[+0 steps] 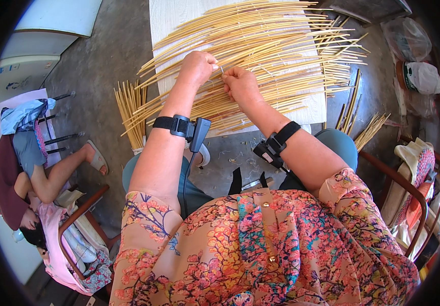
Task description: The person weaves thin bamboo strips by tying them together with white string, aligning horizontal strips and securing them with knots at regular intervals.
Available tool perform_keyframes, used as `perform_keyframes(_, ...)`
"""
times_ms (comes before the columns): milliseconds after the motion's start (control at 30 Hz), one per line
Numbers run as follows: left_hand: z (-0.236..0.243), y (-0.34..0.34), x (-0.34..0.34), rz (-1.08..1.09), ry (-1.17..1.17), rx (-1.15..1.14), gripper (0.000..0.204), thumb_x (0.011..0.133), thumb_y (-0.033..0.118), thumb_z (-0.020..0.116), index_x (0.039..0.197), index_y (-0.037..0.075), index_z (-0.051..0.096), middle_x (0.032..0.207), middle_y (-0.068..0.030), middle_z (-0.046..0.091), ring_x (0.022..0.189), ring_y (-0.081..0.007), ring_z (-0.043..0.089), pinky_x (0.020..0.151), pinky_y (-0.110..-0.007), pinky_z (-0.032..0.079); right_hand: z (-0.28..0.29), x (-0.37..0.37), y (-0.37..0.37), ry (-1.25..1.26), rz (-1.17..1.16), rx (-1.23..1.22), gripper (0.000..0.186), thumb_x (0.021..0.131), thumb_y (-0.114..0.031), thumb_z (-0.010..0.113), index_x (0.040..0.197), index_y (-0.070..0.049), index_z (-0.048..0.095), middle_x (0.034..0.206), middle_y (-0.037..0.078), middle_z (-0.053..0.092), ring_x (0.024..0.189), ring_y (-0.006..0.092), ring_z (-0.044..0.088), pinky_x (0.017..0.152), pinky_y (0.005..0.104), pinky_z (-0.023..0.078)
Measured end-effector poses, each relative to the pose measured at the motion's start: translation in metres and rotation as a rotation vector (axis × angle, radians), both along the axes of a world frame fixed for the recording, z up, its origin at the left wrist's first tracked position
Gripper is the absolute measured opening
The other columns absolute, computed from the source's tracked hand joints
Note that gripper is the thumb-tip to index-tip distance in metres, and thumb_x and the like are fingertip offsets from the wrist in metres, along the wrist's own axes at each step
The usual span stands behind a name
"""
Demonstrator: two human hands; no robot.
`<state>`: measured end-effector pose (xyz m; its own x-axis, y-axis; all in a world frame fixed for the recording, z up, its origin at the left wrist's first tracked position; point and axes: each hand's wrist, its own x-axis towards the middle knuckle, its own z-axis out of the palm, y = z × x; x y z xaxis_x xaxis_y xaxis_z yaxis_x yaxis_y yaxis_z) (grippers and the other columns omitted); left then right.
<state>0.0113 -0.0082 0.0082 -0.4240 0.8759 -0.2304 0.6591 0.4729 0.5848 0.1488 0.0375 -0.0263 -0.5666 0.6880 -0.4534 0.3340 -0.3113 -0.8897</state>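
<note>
A layer of long, pale yellow reed stalks [276,61] lies across the white wood-grain table [164,30], with light ties crossing the stalks in places. My left hand [197,67] is over the middle of the stalks, its thumb and fingers pinched together. Just to its right, my right hand [241,87] is closed in a pinch too. Between the fingertips of both hands runs a short piece of thin, pale string [221,68]. My fingers hide its ends. A black strap with a small device sits on each forearm.
An upright bundle of stalks [129,109] stands at the table's left side. More loose stalks [372,128] lean at the right. A person [18,173] sits far left. Wooden chair arms [398,178] flank me; bags [421,76] lie at far right. Scraps litter the floor.
</note>
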Motion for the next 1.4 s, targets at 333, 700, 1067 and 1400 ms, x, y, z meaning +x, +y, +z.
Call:
perform_keyframes(333, 0.002, -0.002, 0.004, -0.020, 0.035, 0.017, 0.020, 0.070, 0.013, 0.069, 0.086, 0.002, 0.068, 0.085, -0.0165, 0.065, 0.078, -0.0298, 0.062, 0.073, -0.034, 0.047, 0.006, 0.000, 0.001, -0.007, -0.011, -0.035, 0.013, 0.082, -0.011, 0.057, 0.080, 0.001, 0.061, 0.057, 0.007, 0.059, 0.049, 0.0134, 0.055, 0.045, 0.0282, 0.043)
perform_keyframes(700, -0.002, -0.006, 0.009, -0.074, 0.048, 0.084, 0.015, 0.072, 0.013, 0.067, 0.083, 0.003, 0.067, 0.083, -0.0162, 0.064, 0.076, -0.0307, 0.060, 0.069, -0.036, 0.046, 0.026, -0.005, 0.003, 0.051, -0.178, -0.312, 0.010, 0.084, -0.006, 0.056, 0.079, 0.003, 0.058, 0.058, 0.010, 0.057, 0.048, 0.0154, 0.056, 0.039, 0.0289, 0.046)
perform_keyframes(1067, 0.003, -0.005, 0.014, 0.017, 0.064, 0.110, 0.017, 0.072, 0.017, 0.068, 0.081, 0.003, 0.067, 0.073, -0.0190, 0.063, 0.069, -0.0320, 0.061, 0.065, -0.036, 0.047, 0.020, -0.007, 0.057, -0.001, 0.302, 1.495, 0.006, 0.073, -0.013, 0.060, 0.073, -0.008, 0.064, 0.080, 0.011, 0.060, 0.081, 0.0313, 0.058, 0.069, 0.0417, 0.046)
perform_keyframes(1400, 0.001, -0.008, 0.018, 0.040, 0.042, 0.075, 0.017, 0.070, 0.016, 0.070, 0.081, 0.003, 0.069, 0.077, -0.0191, 0.065, 0.071, -0.0310, 0.063, 0.066, -0.036, 0.048, 0.015, -0.021, 0.042, -0.191, 0.414, 1.065, 0.012, 0.065, -0.014, 0.064, 0.072, -0.004, 0.063, 0.081, 0.013, 0.061, 0.082, 0.0317, 0.058, 0.074, 0.0397, 0.047)
